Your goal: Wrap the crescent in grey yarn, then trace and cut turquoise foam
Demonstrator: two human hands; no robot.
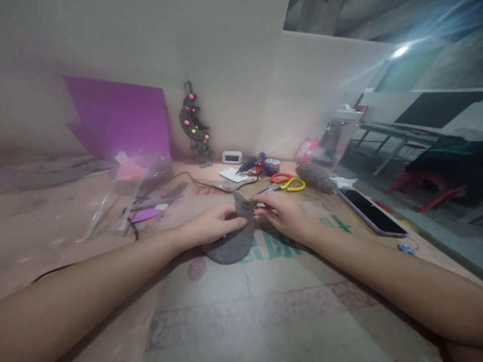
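A grey yarn-wrapped crescent shape (234, 240) lies on the cardboard sheet (264, 296) in front of me. My left hand (211, 225) rests on its left side, fingers closed over its edge. At its upper tip my right hand (284, 213) pinches the grey yarn between thumb and fingers. Both forearms reach in from the lower corners.
Behind my hands lie orange and yellow-handled scissors (286, 182), a blue glue gun (256, 163), a grey yarn ball (316, 177) and a phone (372, 212). A purple board (116, 118) and a decorated dark moon (192, 123) lean on the wall. Plastic packets (132, 176) sit left.
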